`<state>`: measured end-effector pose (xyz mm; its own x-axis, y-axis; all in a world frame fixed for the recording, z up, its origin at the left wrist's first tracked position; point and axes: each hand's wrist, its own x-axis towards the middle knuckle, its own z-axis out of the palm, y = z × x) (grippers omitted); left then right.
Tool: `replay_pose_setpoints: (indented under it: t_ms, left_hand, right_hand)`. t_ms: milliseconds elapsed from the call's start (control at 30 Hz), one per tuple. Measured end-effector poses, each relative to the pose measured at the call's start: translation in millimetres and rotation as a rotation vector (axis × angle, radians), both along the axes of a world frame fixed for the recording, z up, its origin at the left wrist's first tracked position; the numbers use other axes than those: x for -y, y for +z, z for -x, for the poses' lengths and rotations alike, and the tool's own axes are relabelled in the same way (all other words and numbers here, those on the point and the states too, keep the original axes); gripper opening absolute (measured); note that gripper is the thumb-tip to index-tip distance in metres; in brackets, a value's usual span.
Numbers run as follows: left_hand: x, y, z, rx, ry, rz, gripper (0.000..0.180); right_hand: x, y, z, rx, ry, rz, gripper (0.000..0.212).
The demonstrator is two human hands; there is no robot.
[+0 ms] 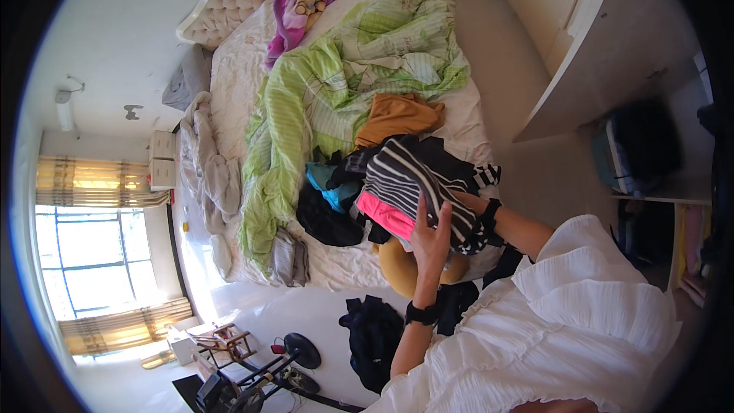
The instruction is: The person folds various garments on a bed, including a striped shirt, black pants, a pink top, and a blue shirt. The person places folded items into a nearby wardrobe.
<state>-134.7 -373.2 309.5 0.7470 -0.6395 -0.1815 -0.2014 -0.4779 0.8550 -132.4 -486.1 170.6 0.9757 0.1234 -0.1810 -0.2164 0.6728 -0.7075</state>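
A black-and-white striped garment lies bent over a pile of clothes at the bed's near edge. My left hand grips its near side, fingers pointing up along the stripes. My right hand holds the right side, its fingers partly hidden by the cloth. Bright pink cloth shows just under the stripes, beside my left hand. Around the pile are a turquoise-blue piece, black clothing and a brown garment. Below my hands, a yellow rounded cushion is partly covered.
A rumpled green quilt covers much of the bed, with a purple blanket near the headboard. Dark clothing lies on the floor by the bed. An open cabinet stands at right; exercise equipment is at lower left.
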Motion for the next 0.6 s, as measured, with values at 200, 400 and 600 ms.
replay_pose_setpoints:
  t_ms: [200,400,600]
  left_hand:
    - [32,-22,13,-0.001,-0.097,0.128,0.058]
    - [16,-14,-41,-0.528,0.016,0.067,0.073]
    - [26,-21,-17,-1.238,-0.307,0.382,0.089]
  right_hand:
    - [18,-10,73,-0.184,-0.042,-0.24,0.047]
    - [15,-24,138,-0.302,-0.19,-0.289,0.047]
    - [-10,-20,220,-0.433,-0.401,-0.312,0.048]
